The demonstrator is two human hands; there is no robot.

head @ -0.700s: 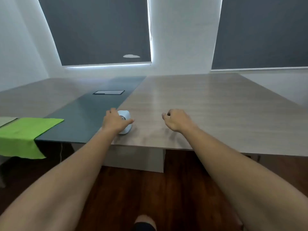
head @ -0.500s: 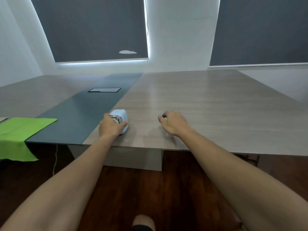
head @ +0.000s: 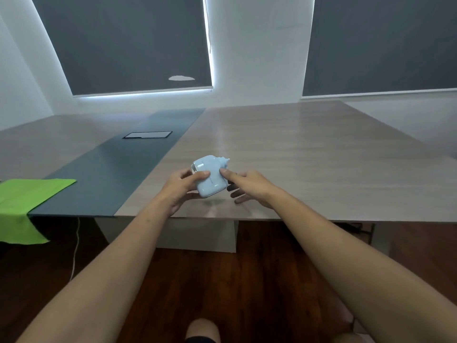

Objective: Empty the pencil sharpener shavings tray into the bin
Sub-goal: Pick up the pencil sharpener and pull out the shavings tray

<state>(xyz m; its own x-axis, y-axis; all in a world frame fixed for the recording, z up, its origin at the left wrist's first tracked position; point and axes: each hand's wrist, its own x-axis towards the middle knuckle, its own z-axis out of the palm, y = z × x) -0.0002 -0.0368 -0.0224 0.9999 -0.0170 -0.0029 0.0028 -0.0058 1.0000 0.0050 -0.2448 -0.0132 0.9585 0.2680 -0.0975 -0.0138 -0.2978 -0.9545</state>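
A small pale-blue pencil sharpener (head: pixel 211 175) with a clear end is held tilted a little above the wooden table (head: pixel 309 164), near its front edge. My left hand (head: pixel 181 188) grips its left side, thumb on top. My right hand (head: pixel 247 185) touches its right side with the forefinger on top and the other fingers spread underneath. The shavings tray cannot be told apart from the body. No bin is in view.
A dark strip (head: pixel 118 174) with a black-rimmed hatch (head: pixel 147 134) runs down the table's left part. A green cloth (head: pixel 22 201) hangs over the front edge at far left. A white cable (head: pixel 74 248) drops to the dark wooden floor. My foot (head: pixel 201 329) shows at the bottom.
My left hand has lifted the sharpener off the table and brought it right, turning it. My right hand opened from a loose fist and came in against its right side.
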